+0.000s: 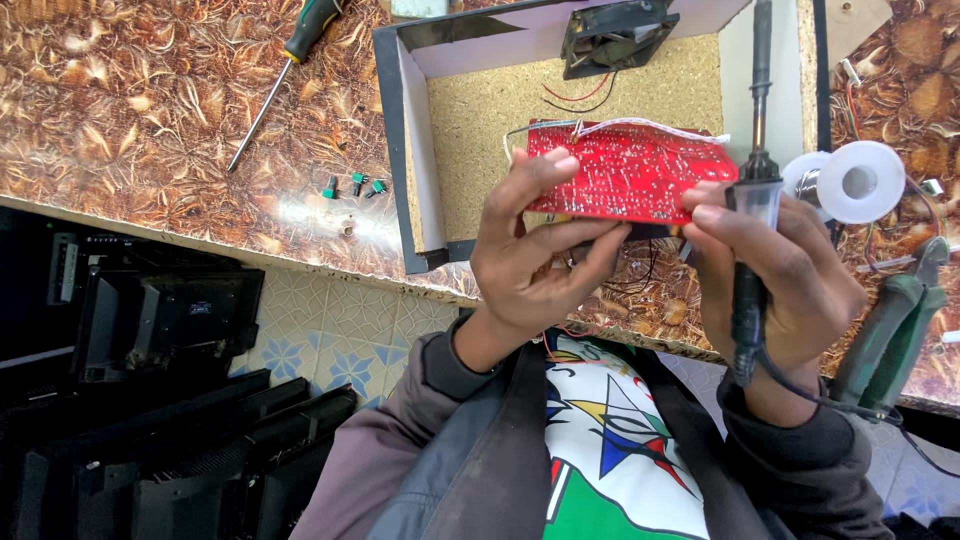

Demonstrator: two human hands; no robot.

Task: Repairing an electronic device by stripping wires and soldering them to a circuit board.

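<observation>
A: Red board (630,170), held up over the table edge, in front of the open box (415,150). Copper side toward camera, white wire looped along its top edge.

B: Grips?

A: Left hand (535,265) pinching the board's left edge, thumb on the face, fingers curled behind. Right hand (790,285) clamped on the right edge with thumb and fingertips, and wrapped round the soldering iron (752,200) as well, barrel pointing up past the board.

B: Risks?

A: Likely crowded right hand: two things in one grip, so either could slip. Iron tip out of sight near the top; can't tell whether hot. If hot, could brush the wire or the box wall. Cord (850,405) trailing off the wrist, could snag the pliers (895,325).

B: Around it?

A: Solder spool (860,180) just right of the board, near the iron. Fan (615,35) with red and black leads lying in the box behind. Screwdriver (285,65) far left on the table (150,120), three small green parts (355,185) beside it. Black casings stacked on the floor at left.

B: Blocking anything?

A: Box wall close behind the board, little room to tilt back. Spool and pliers hemming in the right side.
</observation>
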